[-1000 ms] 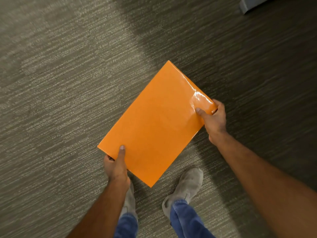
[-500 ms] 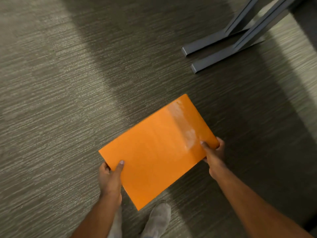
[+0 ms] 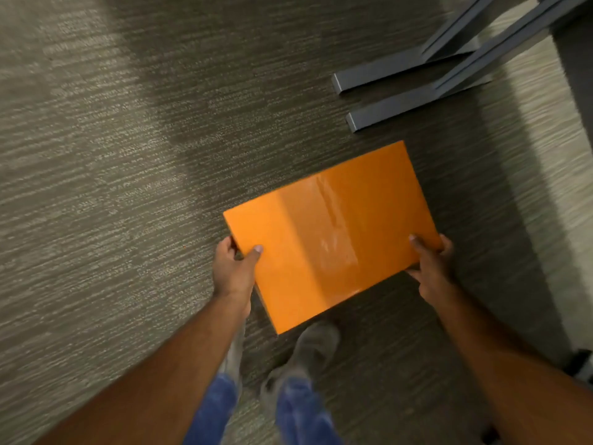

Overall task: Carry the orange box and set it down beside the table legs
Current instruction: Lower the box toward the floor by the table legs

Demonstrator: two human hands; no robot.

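Taking the box (image 3: 332, 232) as the marker: since the frame half a second back it sits farther right and higher in view, its long side turned nearer to level, and the legs (image 3: 414, 88) now lie just beyond its far corner rather than well off toward the top right. At the box's left corner, the left hand (image 3: 236, 271) is closed on it, thumb flat on the orange top and fingers curled under the edge. The box is held above the carpet (image 3: 96, 187), glossy face up, with a pale glare band across its middle; it touches nothing but the two hands. Below its near corner a grey shoe (image 3: 316, 343) and blue trouser legs show, more of them than before, and the other shoe is mostly hidden behind the left forearm. At the box's right corner the right hand (image 3: 431, 268) grips likewise, thumb on top, fingers wrapped under the edge. Up and right of the box the two grey bar feet lie flat on the carpet, side by side, close to the box and with nothing between. Farther right runs a lighter strip of floor, and a dark blurred thing (image 3: 582, 369) sits at the lower right edge; I cannot tell what it is.
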